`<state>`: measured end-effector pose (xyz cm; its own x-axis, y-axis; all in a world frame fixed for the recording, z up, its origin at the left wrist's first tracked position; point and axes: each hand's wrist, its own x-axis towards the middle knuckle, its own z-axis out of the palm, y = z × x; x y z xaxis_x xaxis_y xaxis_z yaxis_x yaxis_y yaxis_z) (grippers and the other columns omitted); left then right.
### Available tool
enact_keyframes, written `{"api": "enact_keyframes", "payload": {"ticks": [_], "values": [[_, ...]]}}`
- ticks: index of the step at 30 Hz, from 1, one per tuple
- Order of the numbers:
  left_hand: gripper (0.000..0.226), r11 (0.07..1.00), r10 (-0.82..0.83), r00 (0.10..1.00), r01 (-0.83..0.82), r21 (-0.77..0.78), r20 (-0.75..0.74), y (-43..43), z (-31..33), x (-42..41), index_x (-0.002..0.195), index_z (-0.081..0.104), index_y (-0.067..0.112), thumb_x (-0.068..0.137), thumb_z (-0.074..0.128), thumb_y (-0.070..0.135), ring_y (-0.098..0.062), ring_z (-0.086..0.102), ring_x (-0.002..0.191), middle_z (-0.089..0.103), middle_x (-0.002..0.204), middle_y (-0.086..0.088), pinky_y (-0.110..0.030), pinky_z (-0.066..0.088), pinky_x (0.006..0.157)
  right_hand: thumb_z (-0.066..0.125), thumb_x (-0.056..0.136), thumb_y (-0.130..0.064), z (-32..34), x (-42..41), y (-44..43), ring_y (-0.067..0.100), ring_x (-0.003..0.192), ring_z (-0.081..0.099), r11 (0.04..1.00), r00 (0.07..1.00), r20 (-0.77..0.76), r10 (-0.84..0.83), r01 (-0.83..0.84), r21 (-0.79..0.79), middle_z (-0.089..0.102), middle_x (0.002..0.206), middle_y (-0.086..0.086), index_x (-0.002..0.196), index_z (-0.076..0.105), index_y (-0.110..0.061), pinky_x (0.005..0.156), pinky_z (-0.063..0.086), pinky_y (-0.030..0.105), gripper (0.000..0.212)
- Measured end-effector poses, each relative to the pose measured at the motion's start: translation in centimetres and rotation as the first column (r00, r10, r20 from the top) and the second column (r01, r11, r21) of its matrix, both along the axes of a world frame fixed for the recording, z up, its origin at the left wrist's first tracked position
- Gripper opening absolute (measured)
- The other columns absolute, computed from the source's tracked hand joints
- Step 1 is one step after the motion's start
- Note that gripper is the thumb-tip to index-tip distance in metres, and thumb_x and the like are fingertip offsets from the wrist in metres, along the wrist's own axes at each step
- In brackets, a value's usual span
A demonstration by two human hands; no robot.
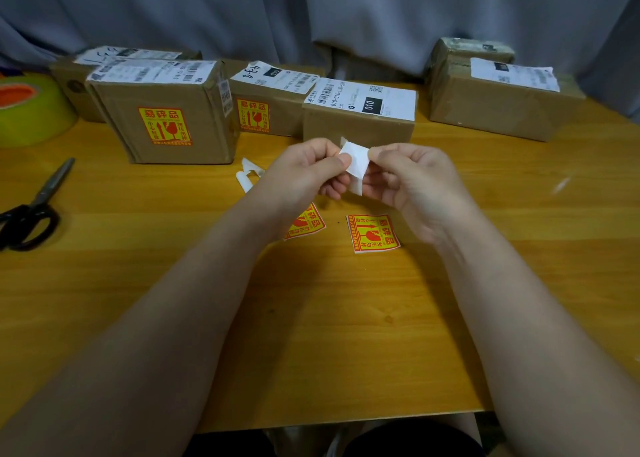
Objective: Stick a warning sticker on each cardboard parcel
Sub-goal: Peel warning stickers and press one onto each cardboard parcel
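Note:
Both hands meet above the table's middle. My left hand (308, 169) and my right hand (408, 183) pinch one sticker (356, 165) between them, its white back towards me. Right behind them stands a parcel (358, 127) with a bare brown front. Two parcels to the left, the large one (166, 117) and a smaller one (263, 110), each carry a yellow and red warning sticker on the front. Two more warning stickers lie flat on the table, one (372, 233) under my right wrist and one (308, 224) partly hidden by my left forearm.
More parcels stand at the back right (491, 100) and back left (79, 75). Peeled white backing scraps (247, 174) lie left of my hands. Black scissors (33, 210) and a yellow-green tape roll (31, 110) are at the left edge. A grey curtain hangs behind.

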<state>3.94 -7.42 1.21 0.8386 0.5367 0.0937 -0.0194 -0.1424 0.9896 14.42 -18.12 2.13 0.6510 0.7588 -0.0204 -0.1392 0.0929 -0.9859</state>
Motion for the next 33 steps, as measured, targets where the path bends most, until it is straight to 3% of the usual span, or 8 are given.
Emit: {"api": "enact_keyframes", "payload": {"ticks": [5, 8, 10, 17, 21, 24, 28, 33], "values": [[0.022, 0.999, 0.036, 0.999, -0.036, 0.005, -0.006, -0.1, -0.1, 0.1, 0.074, 0.057, 0.013, 0.095, 0.049, 0.015, -0.008, 0.056, 0.063, 0.060, 0.067, 0.001, -0.022, 0.048, 0.064, 0.050, 0.091, -0.016, 0.2, 0.1, -0.1, 0.023, 0.077, 0.067, 0.997, 0.994, -0.075, 0.079, -0.079, 0.003, 0.068, 0.084, 0.015, 0.092, 0.065, -0.001, 0.074, 0.058, 0.032, 0.021], [0.021, 0.998, 0.039, 0.999, -0.039, 0.044, 0.005, -0.2, 0.0, 0.0, 0.077, 0.058, 0.012, 0.096, 0.048, 0.015, -0.006, 0.055, 0.064, 0.060, 0.069, 0.001, -0.019, 0.048, 0.063, 0.061, 0.088, -0.025, -0.3, -0.2, -0.3, 0.019, 0.077, 0.066, 0.994, 0.989, 0.117, 0.088, -0.079, -0.079, 0.069, 0.077, 0.007, 0.084, 0.068, -0.005, 0.076, 0.057, 0.035, 0.022], [0.020, 0.996, 0.025, 1.000, -0.024, 0.088, -0.005, -0.3, 0.1, -0.1, 0.080, 0.060, 0.013, 0.095, 0.048, 0.016, -0.007, 0.056, 0.066, 0.061, 0.070, 0.003, -0.020, 0.048, 0.065, 0.066, 0.084, -0.021, -0.4, -0.3, -0.5, 0.014, 0.071, 0.065, 0.993, 0.979, 0.185, 0.086, -0.069, -0.097, 0.067, 0.068, 0.001, 0.079, 0.067, -0.005, 0.075, 0.057, 0.036, 0.017], [0.017, 0.970, -0.031, 0.995, 0.052, 0.239, -0.090, -0.1, 0.3, -0.6, 0.085, 0.056, 0.015, 0.097, 0.045, 0.018, -0.006, 0.053, 0.069, 0.057, 0.074, 0.004, -0.024, 0.047, 0.068, 0.071, 0.077, -0.017, -0.3, 0.3, -0.7, 0.015, 0.071, 0.062, 0.988, 0.989, 0.128, 0.067, -0.047, -0.149, 0.065, 0.072, 0.005, 0.071, 0.066, -0.009, 0.069, 0.054, 0.028, 0.011], [0.018, 0.966, -0.088, 0.987, 0.117, 0.229, -0.134, 0.3, 0.4, -0.8, 0.082, 0.056, 0.018, 0.096, 0.046, 0.019, -0.006, 0.053, 0.067, 0.056, 0.072, 0.005, -0.024, 0.047, 0.068, 0.073, 0.076, -0.018, -0.2, 0.8, -0.9, 0.012, 0.066, 0.062, 0.982, 0.992, 0.107, 0.074, -0.054, -0.180, 0.066, 0.066, 0.001, 0.068, 0.066, -0.011, 0.065, 0.052, 0.024, 0.012], [0.017, 0.982, -0.063, 0.996, 0.073, 0.176, -0.060, 0.3, 0.5, -0.8, 0.082, 0.059, 0.016, 0.095, 0.049, 0.020, -0.005, 0.056, 0.067, 0.060, 0.071, 0.006, -0.023, 0.049, 0.067, 0.071, 0.078, -0.018, -0.2, 0.6, -0.7, 0.007, 0.058, 0.059, 0.988, 0.993, 0.109, 0.049, -0.033, -0.148, 0.064, 0.058, -0.004, 0.067, 0.066, -0.011, 0.060, 0.051, 0.022, 0.014], [0.029, 0.984, -0.004, 0.999, 0.011, 0.176, -0.043, -0.6, 0.2, -0.3, 0.083, 0.065, 0.012, 0.085, 0.057, 0.040, -0.010, 0.058, 0.066, 0.066, 0.075, -0.002, -0.026, 0.049, 0.065, 0.067, 0.083, -0.016, -0.6, 0.0, -0.2, 0.005, 0.055, 0.057, 0.996, 0.994, 0.103, -0.028, 0.037, -0.085, 0.058, 0.048, -0.009, 0.068, 0.063, -0.010, 0.058, 0.051, 0.021, 0.016], [0.017, 0.984, 0.032, 0.999, -0.030, 0.177, -0.009, -0.8, -0.1, -0.1, 0.089, 0.064, 0.002, 0.088, 0.061, 0.019, -0.009, 0.057, 0.064, 0.066, 0.075, -0.005, -0.022, 0.049, 0.061, 0.066, 0.084, -0.017, -0.5, 0.0, -0.2, 0.009, 0.061, 0.061, 0.996, 0.999, 0.050, 0.013, -0.009, -0.086, 0.065, 0.066, 0.006, 0.075, 0.066, -0.006, 0.058, 0.051, 0.020, 0.014]]}}
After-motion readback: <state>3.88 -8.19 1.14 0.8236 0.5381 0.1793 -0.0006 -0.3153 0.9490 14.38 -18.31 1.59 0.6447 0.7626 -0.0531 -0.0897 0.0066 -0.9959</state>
